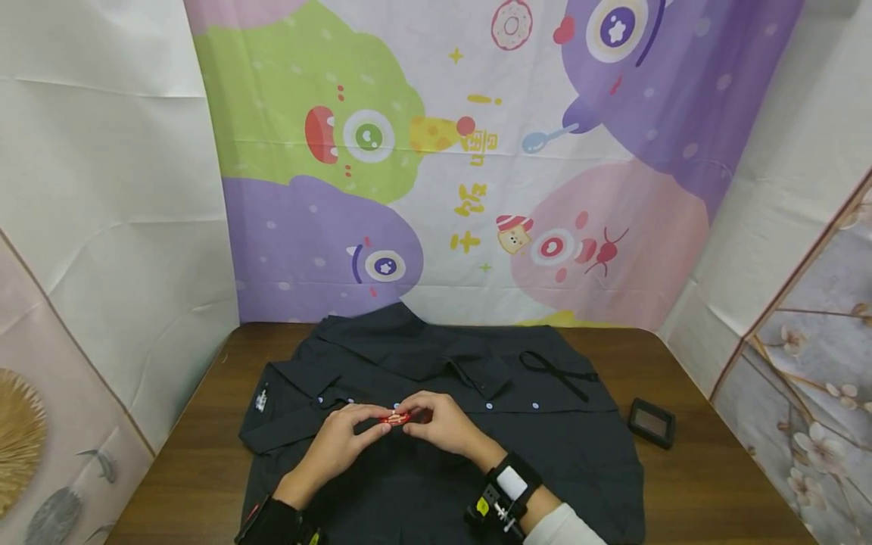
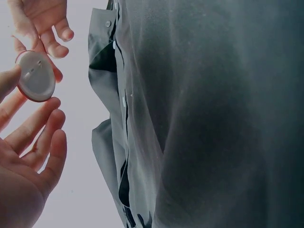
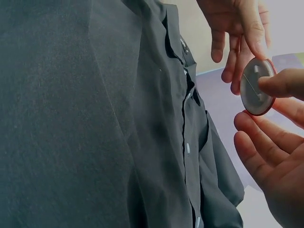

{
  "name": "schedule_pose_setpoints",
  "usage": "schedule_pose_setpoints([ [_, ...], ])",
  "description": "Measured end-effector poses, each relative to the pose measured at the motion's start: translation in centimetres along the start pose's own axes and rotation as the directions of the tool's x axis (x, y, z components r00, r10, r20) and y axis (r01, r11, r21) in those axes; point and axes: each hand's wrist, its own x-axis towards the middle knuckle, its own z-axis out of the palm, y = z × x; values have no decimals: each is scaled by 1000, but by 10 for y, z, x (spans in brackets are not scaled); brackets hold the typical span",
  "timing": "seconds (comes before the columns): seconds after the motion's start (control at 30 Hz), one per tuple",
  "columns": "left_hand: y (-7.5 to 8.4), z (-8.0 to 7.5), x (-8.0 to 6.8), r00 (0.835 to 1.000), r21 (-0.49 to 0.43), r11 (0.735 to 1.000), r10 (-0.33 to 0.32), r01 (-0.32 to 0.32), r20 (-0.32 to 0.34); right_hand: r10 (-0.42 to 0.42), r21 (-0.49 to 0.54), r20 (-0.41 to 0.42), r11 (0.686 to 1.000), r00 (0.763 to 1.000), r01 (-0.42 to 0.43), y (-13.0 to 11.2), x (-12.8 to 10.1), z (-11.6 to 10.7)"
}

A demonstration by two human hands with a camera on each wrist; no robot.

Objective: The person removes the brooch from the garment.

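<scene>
Two hands meet over the shirt's middle: our left hand (image 1: 344, 437) at nine o'clock and right hand (image 1: 443, 424) at three pinch the round red pin badge (image 1: 396, 417) edge-on between them, equally near. Beyond lies the dark button-up shirt (image 1: 436, 393), flat on the brown wooden bench (image 1: 715, 469).
</scene>
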Motion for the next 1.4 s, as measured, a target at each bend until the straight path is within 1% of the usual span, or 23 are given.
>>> schedule_pose_setpoints([
  [0.17, 0, 1, 0, 999, -17, 999, -34, 34, -10, -5, 2, -15, 1000, 1000, 5, 1, 0, 2],
  [0.47, 0, 2, 1, 998, -68, 996, -59, 58, -16, -9, -4, -61, 1000, 998, 8, 1, 1, 3],
  [0.67, 1, 2, 1, 997, -89, 993, -80, 79, -10, 22, 13, -94, 1000, 995, -20, 0, 1, 5],
  [0.83, 2, 1, 2, 995, -146, 985, -98, 96, -5, 54, 10, -114, 999, 992, -53, -5, 1, 7],
  [1.0, 3, 0, 4, 993, -155, 981, -117, 117, 6, 71, 7, -105, 998, 992, -70, -16, 0, 5],
  [1.1, 3, 0, 4, 991, -162, 978, -129, 131, 23, 71, 3, -103, 997, 992, -71, -16, 0, 6],
  [1.23, 3, -1, 3, 992, -176, 976, -128, 130, 22, 66, 1, -113, 998, 991, -67, -8, 0, 8],
  [1.4, 2, -1, 2, 995, -210, 973, -98, 98, 11, 43, 14, -120, 999, 992, -42, -1, 1, 9],
])
